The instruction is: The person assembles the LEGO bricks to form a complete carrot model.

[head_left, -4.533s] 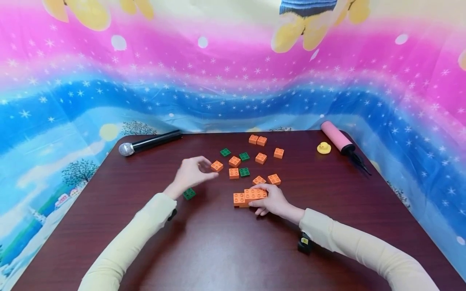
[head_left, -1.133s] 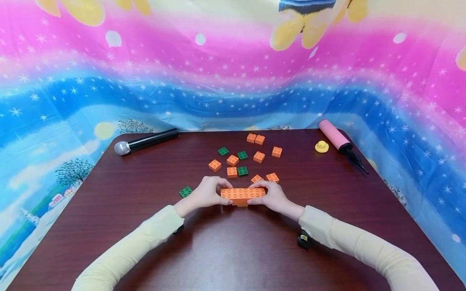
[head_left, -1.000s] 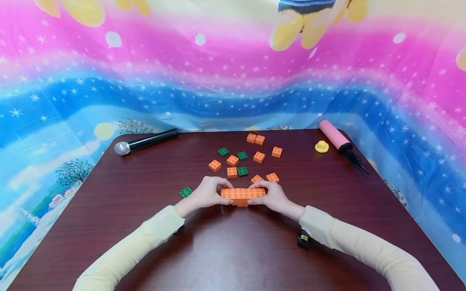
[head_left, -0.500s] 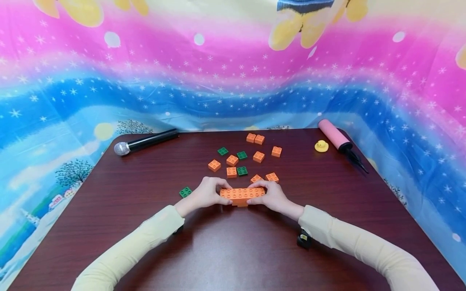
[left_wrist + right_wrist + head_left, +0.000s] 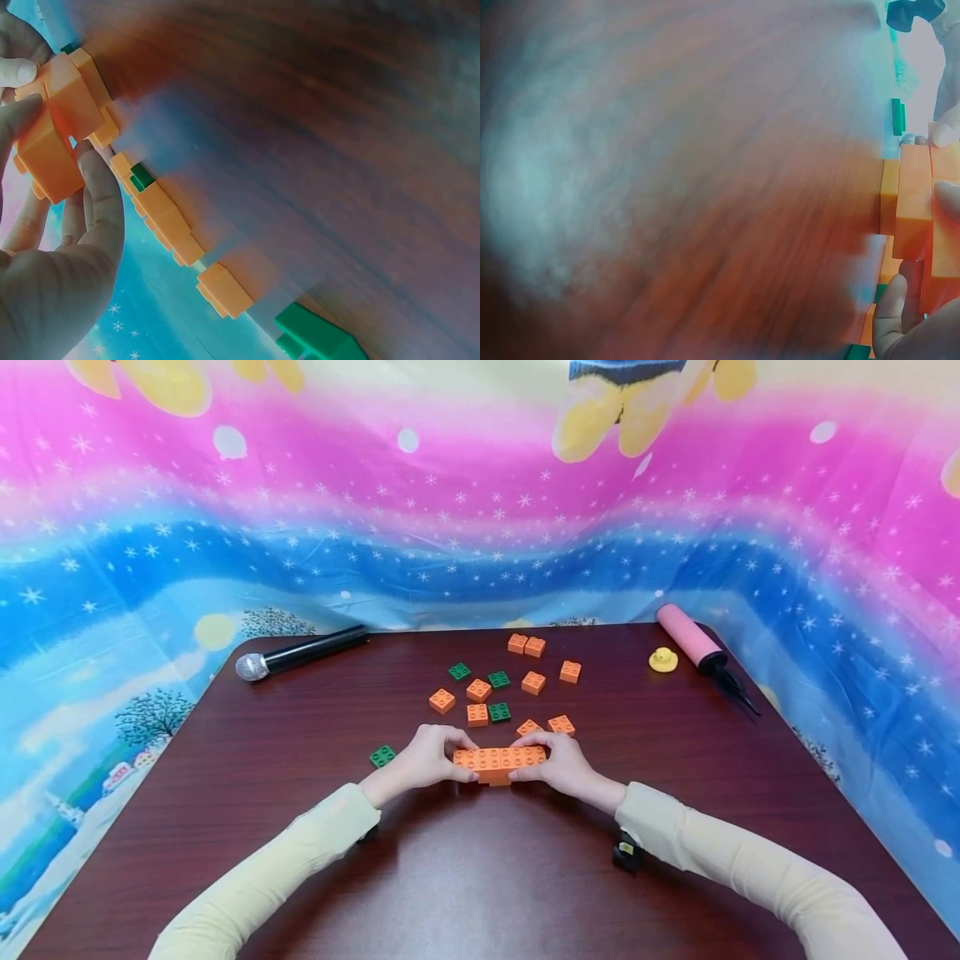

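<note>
In the head view, an orange toy-brick assembly (image 5: 498, 762) stands low over the table's middle. Its studded top is one long row with a seam midway, and a narrower orange part shows beneath. My left hand (image 5: 427, 757) grips its left end, thumb at the front and fingers behind. The right end is held likewise by my right hand (image 5: 564, 767). From the left wrist, the orange bricks (image 5: 49, 157) appear between the thumb and fingers of my left hand (image 5: 64, 292). The right wrist view shows the stacked orange bricks (image 5: 913, 202) close up, beside my right hand (image 5: 922, 330).
Loose orange bricks (image 5: 477, 715) and green bricks (image 5: 499, 712) lie scattered behind the hands. One green brick (image 5: 382, 756) sits left of my left hand. Along the back are a microphone (image 5: 300, 652), a yellow rubber duck (image 5: 663, 660) and a pink hand pump (image 5: 690, 637).
Since the earliest frame, my left hand has come from the left onto the assembly, whose top row now reaches further left, covering the former step. Over the last second hardly anything has moved.
</note>
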`<control>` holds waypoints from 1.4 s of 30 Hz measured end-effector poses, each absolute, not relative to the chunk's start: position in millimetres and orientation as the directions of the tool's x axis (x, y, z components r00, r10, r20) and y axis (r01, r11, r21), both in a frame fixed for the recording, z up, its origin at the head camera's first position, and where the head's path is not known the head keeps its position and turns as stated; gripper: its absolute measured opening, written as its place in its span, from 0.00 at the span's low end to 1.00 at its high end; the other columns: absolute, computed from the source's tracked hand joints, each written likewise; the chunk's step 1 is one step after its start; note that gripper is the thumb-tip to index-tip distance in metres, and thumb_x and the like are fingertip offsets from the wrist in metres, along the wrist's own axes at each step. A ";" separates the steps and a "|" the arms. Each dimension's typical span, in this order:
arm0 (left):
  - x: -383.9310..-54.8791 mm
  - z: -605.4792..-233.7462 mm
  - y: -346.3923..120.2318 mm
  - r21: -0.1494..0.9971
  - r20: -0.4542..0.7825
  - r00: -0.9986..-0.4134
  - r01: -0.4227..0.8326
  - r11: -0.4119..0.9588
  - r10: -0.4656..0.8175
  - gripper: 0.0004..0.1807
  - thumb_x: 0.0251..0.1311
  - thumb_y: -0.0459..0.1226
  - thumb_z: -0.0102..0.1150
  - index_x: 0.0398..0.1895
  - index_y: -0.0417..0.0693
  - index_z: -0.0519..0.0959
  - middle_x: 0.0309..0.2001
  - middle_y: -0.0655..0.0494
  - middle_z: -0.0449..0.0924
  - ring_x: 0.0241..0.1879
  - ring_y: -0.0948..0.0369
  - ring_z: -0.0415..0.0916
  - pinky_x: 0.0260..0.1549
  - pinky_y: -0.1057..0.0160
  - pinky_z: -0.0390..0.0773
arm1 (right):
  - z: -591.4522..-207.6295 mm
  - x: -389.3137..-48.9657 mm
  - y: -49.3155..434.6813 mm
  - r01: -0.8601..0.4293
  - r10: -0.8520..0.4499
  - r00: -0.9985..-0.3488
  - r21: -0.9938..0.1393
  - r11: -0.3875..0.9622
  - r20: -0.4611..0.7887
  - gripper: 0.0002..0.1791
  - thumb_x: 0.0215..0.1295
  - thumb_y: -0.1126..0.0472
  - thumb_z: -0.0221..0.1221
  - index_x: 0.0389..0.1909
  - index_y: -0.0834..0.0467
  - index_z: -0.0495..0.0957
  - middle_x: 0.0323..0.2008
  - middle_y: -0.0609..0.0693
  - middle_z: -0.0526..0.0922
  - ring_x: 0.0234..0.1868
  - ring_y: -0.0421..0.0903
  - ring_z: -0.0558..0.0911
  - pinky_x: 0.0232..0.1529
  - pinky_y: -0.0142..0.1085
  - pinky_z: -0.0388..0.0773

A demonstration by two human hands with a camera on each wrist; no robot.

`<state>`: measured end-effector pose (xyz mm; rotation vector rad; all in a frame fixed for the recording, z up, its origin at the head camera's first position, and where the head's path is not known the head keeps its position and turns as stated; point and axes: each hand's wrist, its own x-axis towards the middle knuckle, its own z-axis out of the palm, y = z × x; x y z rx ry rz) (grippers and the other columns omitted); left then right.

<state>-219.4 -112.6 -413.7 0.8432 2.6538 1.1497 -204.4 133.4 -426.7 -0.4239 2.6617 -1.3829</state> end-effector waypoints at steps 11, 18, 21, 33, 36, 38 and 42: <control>-223.0 -415.7 -113.3 0.726 0.089 -0.841 0.422 0.543 0.534 0.15 0.44 0.40 0.75 0.38 0.49 0.85 0.37 0.56 0.85 0.28 0.66 0.75 0.32 0.68 0.75 | -424.6 -206.0 133.6 -0.202 -0.301 -0.953 -0.810 0.550 0.033 0.21 0.45 0.55 0.74 0.44 0.50 0.84 0.45 0.47 0.83 0.48 0.46 0.77 0.54 0.47 0.70; -223.9 -416.3 -112.9 0.734 0.071 -0.841 0.408 0.543 0.536 0.16 0.44 0.41 0.75 0.38 0.50 0.85 0.36 0.58 0.85 0.30 0.64 0.74 0.33 0.67 0.75 | -424.5 -204.5 133.3 -0.188 -0.297 -0.955 -0.818 0.543 0.022 0.21 0.46 0.55 0.74 0.44 0.50 0.84 0.45 0.48 0.83 0.46 0.46 0.77 0.53 0.46 0.71; -224.2 -416.6 -113.0 0.730 0.060 -0.842 0.403 0.552 0.536 0.16 0.44 0.42 0.75 0.38 0.50 0.86 0.36 0.59 0.85 0.32 0.64 0.73 0.35 0.66 0.74 | -425.0 -203.9 133.2 -0.181 -0.296 -0.955 -0.819 0.544 0.015 0.21 0.46 0.55 0.74 0.44 0.50 0.84 0.45 0.48 0.83 0.46 0.46 0.77 0.53 0.45 0.72; -224.4 -418.2 -113.8 0.740 0.044 -0.845 0.385 0.551 0.532 0.16 0.45 0.42 0.75 0.39 0.51 0.86 0.38 0.59 0.85 0.37 0.63 0.72 0.40 0.63 0.74 | -426.7 -203.8 133.6 -0.173 -0.290 -0.957 -0.827 0.535 0.013 0.21 0.46 0.55 0.74 0.44 0.50 0.84 0.46 0.48 0.83 0.45 0.45 0.76 0.50 0.43 0.72; -224.1 -418.5 -113.9 0.749 0.039 -0.844 0.379 0.543 0.536 0.16 0.45 0.42 0.75 0.38 0.50 0.86 0.37 0.59 0.85 0.35 0.63 0.72 0.37 0.64 0.73 | -426.8 -203.6 133.3 -0.170 -0.287 -0.958 -0.826 0.537 0.010 0.21 0.46 0.55 0.74 0.44 0.51 0.84 0.45 0.48 0.83 0.45 0.45 0.77 0.50 0.43 0.72; -223.9 -418.4 -113.9 0.755 0.036 -0.842 0.376 0.538 0.538 0.15 0.45 0.41 0.75 0.38 0.50 0.86 0.37 0.58 0.85 0.34 0.63 0.72 0.36 0.64 0.73 | -426.6 -203.4 133.1 -0.168 -0.287 -0.958 -0.827 0.537 0.008 0.21 0.46 0.55 0.74 0.44 0.51 0.84 0.45 0.49 0.83 0.45 0.45 0.77 0.50 0.43 0.72; -223.9 -418.3 -114.2 0.754 0.038 -0.844 0.376 0.538 0.536 0.15 0.45 0.41 0.75 0.38 0.50 0.86 0.37 0.58 0.85 0.33 0.63 0.72 0.36 0.65 0.74 | -426.3 -203.4 132.7 -0.170 -0.289 -0.957 -0.828 0.535 0.009 0.21 0.46 0.56 0.74 0.44 0.51 0.84 0.46 0.49 0.83 0.45 0.45 0.77 0.51 0.43 0.72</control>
